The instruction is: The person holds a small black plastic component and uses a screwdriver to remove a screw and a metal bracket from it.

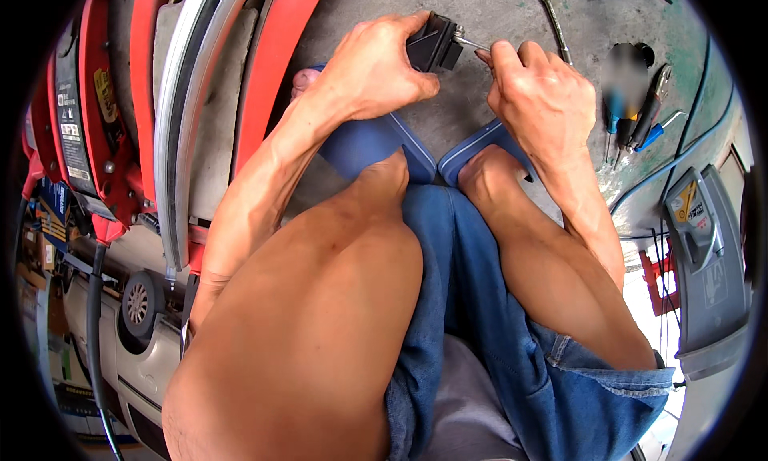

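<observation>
Above the concrete floor, my left hand (366,69) grips a small black angular block (433,46) between thumb and fingers. A thin metal rod (474,44) runs from a small metal piece on the block's right side into the closed fingers of my right hand (544,93). The rest of this rod-like tool is hidden in the fist, so its exact kind cannot be made out. Both hands are raised in front of my knees, over my blue slippers (376,145).
An L-shaped socket wrench (552,17) lies beyond my right hand. Pliers (650,105) and screwdrivers (614,121) lie to the right, near a blue cable (680,169). Red and silver curved bars (272,61) and a red floor jack (100,125) stand at left. A grey plastic case (704,253) is at far right.
</observation>
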The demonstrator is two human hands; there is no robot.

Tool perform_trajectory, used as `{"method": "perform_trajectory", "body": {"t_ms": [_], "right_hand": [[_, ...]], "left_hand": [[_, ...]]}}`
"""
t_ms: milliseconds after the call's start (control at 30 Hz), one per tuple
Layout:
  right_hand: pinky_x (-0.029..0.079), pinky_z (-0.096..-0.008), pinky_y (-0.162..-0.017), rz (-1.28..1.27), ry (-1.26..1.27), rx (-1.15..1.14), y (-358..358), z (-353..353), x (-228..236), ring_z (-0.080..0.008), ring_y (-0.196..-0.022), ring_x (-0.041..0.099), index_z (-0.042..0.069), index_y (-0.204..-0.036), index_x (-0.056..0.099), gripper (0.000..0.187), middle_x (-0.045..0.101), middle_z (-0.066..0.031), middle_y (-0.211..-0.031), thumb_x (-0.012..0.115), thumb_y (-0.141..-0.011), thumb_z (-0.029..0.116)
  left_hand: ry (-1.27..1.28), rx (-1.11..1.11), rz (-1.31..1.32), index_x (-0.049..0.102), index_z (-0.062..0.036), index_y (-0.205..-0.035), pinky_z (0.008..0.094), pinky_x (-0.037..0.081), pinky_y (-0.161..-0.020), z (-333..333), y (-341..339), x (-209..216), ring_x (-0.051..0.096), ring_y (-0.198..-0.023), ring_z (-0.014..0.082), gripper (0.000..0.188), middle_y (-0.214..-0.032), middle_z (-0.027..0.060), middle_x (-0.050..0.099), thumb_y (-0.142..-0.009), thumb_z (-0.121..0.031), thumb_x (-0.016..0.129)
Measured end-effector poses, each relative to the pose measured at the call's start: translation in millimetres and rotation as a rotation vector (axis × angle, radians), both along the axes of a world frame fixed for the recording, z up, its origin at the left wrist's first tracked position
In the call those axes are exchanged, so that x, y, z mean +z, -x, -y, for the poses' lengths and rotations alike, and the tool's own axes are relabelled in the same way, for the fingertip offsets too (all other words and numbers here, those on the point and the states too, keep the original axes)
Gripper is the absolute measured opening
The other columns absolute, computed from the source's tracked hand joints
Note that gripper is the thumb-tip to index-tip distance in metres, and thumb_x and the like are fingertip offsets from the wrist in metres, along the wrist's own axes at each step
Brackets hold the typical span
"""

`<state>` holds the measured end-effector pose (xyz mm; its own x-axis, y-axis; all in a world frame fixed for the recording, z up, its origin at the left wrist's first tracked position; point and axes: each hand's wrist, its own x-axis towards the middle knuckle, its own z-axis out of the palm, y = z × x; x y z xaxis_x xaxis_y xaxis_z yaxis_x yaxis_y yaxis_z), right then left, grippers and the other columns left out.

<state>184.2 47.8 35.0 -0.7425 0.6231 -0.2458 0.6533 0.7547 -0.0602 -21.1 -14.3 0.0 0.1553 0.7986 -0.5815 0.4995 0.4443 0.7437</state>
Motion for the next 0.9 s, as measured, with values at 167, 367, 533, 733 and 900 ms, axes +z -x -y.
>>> {"method": "perform_trajectory", "body": {"t_ms": [167,367,533,733,900], "right_hand": [[0.058,-0.0367,-0.058,-0.012,0.041,-0.022,0.9,-0.5,-5.9,-0.024,-0.069,0.071,0.011,-0.079,0.061,0.024,0.065,-0.007,-0.072,0.078,-0.063,0.018],[0.058,-0.0366,-0.058,-0.016,0.04,-0.013,3.0,-3.6,-5.0,-0.0243,-0.069,0.071,0.01,-0.079,0.062,0.02,0.066,-0.0081,-0.073,0.075,-0.066,0.016],[0.058,-0.0366,-0.058,0.003,0.027,-0.019,4.6,-2.3,-3.7,-0.0242,-0.069,0.072,0.01,-0.08,0.062,0.018,0.066,-0.0081,-0.073,0.074,-0.067,0.016],[0.058,-0.0371,-0.058,0.012,0.034,-0.038,4.5,-0.5,-1.7,-0.0246,-0.069,0.071,0.01,-0.081,0.063,0.019,0.066,-0.0081,-0.073,0.074,-0.067,0.016],[0.058,-0.0378,-0.059,-0.026,0.05,-0.064,5.5,1.7,0.0,-0.0251,-0.069,0.071,0.01,-0.083,0.062,0.019,0.065,-0.0084,-0.073,0.075,-0.071,0.018]], "left_hand": [[0.048,0.0,-0.008,0.054,0.0121,-0.137,0.0371,0.045,-0.108,-4.6,1.5,-1.4,0.061,-0.125,0.0365,0.082,-0.131,0.0304,0.062,-0.067,-0.023,0.078],[0.089,-0.004,0.019,0.053,0.012,-0.138,0.0357,0.045,-0.108,-6.1,3.7,-5.6,0.062,-0.125,0.0339,0.083,-0.131,0.0296,0.063,-0.067,-0.023,0.079],[0.094,0.031,0.054,0.053,0.012,-0.138,0.0351,0.045,-0.107,-5.4,3.0,-6.0,0.063,-0.123,0.0316,0.083,-0.13,0.03,0.064,-0.067,-0.021,0.079],[0.022,0.051,0.024,0.054,0.0106,-0.137,0.0362,0.045,-0.107,-0.4,-0.5,-6.6,0.063,-0.122,0.0333,0.082,-0.128,0.0294,0.065,-0.067,-0.022,0.079],[-0.012,0.071,-0.001,0.055,0.0098,-0.137,0.0371,0.046,-0.107,4.6,-2.4,-9.4,0.063,-0.123,0.0345,0.081,-0.128,0.0291,0.065,-0.067,-0.023,0.079]]}}
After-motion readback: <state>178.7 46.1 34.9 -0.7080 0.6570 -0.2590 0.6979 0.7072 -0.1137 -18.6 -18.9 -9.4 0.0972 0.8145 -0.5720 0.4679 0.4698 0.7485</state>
